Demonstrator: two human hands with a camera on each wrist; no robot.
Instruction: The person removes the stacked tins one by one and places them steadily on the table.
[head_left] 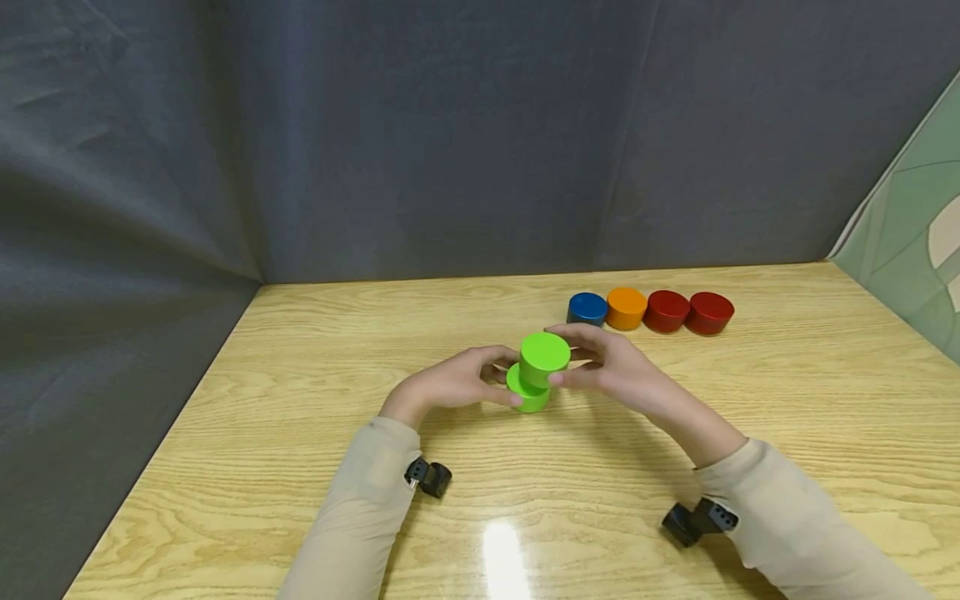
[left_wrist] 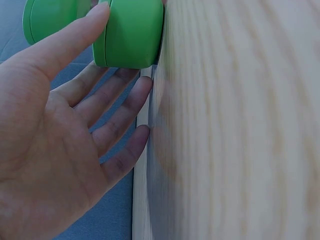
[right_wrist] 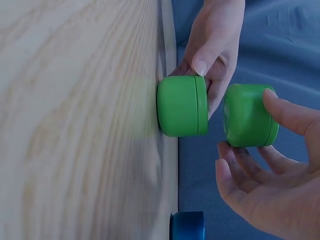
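The right hand (head_left: 611,367) pinches the upper green cylinder (head_left: 545,358), raised clear above the lower green cylinder (head_left: 527,394), axis vertical. The left hand (head_left: 457,381) grips the lower one, standing on the worktop (head_left: 300,400) at frame centre.

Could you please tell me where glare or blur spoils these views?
Head view: sharp, with a white glare patch on the table near its front edge. Left wrist view: wood grain smeared beside the green cylinder. Right wrist view: grain similarly soft, cylinders sharp.

Our left hand (head_left: 459,385) and right hand (head_left: 609,364) meet mid-front, forearms angled inward. Fingers and thumbs of both hands curl in a grip.
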